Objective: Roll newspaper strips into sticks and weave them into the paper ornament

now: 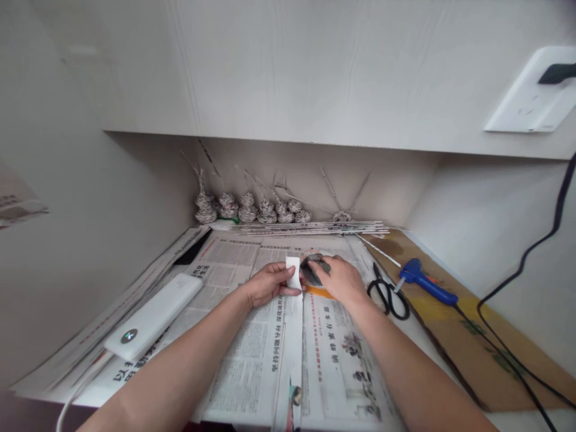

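Near the middle of the newspaper-covered tabletop, my left hand [272, 282] pinches a short white strip [293, 271] between thumb and fingers, its end standing up. Close beside it, my right hand [337, 276] has its fingers over a dark grey rounded object [314, 270] with an orange area [319, 292] at its lower edge; its exact kind is unclear. A long narrow paper strip [292, 342] runs from below my left hand toward the near edge. Black-handled scissors [387, 294] lie right of my right hand.
A blue glue gun [427, 283] with a black cord rests on cardboard [450, 342] at right. A white power bank [155, 315] with a cable lies left. Along the back are thin paper rods [315, 228] and several woven paper gourd shapes [247, 208]. A panel [292, 72] overhangs the back.
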`<state>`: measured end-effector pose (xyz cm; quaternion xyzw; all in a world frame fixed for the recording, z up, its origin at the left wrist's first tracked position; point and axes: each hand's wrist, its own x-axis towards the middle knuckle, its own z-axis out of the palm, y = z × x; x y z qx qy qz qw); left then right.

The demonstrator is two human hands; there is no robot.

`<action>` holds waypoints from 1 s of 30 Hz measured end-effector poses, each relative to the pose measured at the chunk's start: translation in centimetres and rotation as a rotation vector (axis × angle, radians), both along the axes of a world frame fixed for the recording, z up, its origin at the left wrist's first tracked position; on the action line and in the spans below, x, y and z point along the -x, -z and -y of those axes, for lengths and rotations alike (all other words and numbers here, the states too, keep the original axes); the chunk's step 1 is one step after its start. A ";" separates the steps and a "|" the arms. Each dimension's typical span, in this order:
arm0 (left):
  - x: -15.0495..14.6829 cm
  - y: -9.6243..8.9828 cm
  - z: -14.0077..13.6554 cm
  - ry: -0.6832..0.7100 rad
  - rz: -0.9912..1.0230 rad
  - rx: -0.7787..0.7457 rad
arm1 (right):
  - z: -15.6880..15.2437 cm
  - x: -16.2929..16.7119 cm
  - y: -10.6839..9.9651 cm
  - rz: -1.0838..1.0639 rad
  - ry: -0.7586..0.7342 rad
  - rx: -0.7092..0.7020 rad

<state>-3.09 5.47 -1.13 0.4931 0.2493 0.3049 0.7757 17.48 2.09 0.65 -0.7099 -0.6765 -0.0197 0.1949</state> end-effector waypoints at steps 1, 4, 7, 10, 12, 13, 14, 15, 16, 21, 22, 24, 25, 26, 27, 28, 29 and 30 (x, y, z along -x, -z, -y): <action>0.0 0.0 0.0 -0.001 0.003 0.002 | -0.1 0.2 0.1 0.017 0.002 -0.013; 0.0 0.1 0.0 0.007 0.014 0.004 | -0.5 0.6 0.6 0.024 -0.044 -0.059; 0.0 0.0 0.1 0.011 0.009 0.006 | -0.9 0.6 1.1 -0.055 -0.138 -0.134; 0.0 -0.1 0.1 0.006 -0.002 -0.004 | -1.1 0.4 1.4 -0.186 -0.205 -0.255; 0.0 -0.1 0.1 0.005 -0.007 -0.011 | -1.2 0.3 1.5 -0.244 -0.225 -0.290; 0.0 -0.1 0.1 0.006 -0.006 -0.011 | -1.2 0.2 1.5 -0.259 -0.227 -0.279; 0.0 0.0 0.1 0.005 -0.003 -0.009 | -1.1 0.3 1.5 -0.267 -0.232 -0.255; 0.0 0.0 0.0 0.004 0.002 -0.006 | -1.2 0.3 1.5 -0.274 -0.239 -0.229; 0.0 0.1 0.0 0.005 0.007 -0.004 | -1.2 0.4 1.6 -0.285 -0.241 -0.213; 0.0 0.0 0.0 0.007 0.010 0.000 | -1.8 0.8 2.3 -0.313 -0.174 -0.277; 0.0 -0.1 0.1 0.004 0.007 -0.001 | -2.0 0.9 2.5 -0.310 -0.164 -0.290; 0.0 -0.2 0.1 -0.001 -0.004 0.001 | -2.2 0.9 2.7 -0.302 -0.168 -0.298; 0.0 -0.3 0.1 -0.003 -0.009 0.002 | -2.3 0.9 2.7 -0.292 -0.176 -0.292; -0.1 -0.3 0.2 -0.004 -0.011 0.003 | -2.3 0.9 2.8 -0.274 -0.181 -0.279; -0.1 -0.3 0.2 -0.002 -0.014 0.003 | -2.3 0.8 2.8 -0.248 -0.176 -0.260; 0.0 -0.3 0.2 -0.001 -0.017 0.000 | -2.3 0.8 2.8 -0.219 -0.155 -0.236; 0.0 -0.3 0.2 0.003 -0.018 -0.004 | -2.3 0.8 2.9 -0.190 -0.120 -0.208; 0.0 -0.3 0.1 0.007 -0.016 -0.010 | -2.3 0.7 2.9 -0.166 -0.074 -0.179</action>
